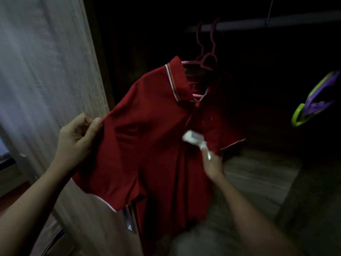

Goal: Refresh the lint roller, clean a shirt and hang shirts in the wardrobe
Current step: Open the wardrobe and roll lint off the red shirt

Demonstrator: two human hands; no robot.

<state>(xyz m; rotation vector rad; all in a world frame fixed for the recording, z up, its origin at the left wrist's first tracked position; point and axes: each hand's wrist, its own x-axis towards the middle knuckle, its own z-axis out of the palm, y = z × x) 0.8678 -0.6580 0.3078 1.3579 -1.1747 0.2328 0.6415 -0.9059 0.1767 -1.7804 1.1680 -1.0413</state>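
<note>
A person is standing at an open, dimly lit wardrobe, working on a red polo shirt (147, 137) that is hanging from a pink hanger (208, 58) hooked near the left end of the wardrobe rail (276, 23). The left hand (77, 139) is pinching the shirt's shoulder seam between thumb and curled fingers, pulling the fabric taut beside the pale wooden wardrobe door (46, 71). The right hand (212, 165) is gripping the handle of a white lint roller (193, 138), whose head is pressing against the shirt's chest just beside the placket. The roller is blurred, so whether its sheet is fresh cannot be told. The task appears to be in its middle: the cleaning looks underway, and this shirt is already hanging on the rail. No other shirts are showing, so how much hanging remains is unclear. A purple and green object (317, 100) is hanging toward the rail's right end.
</note>
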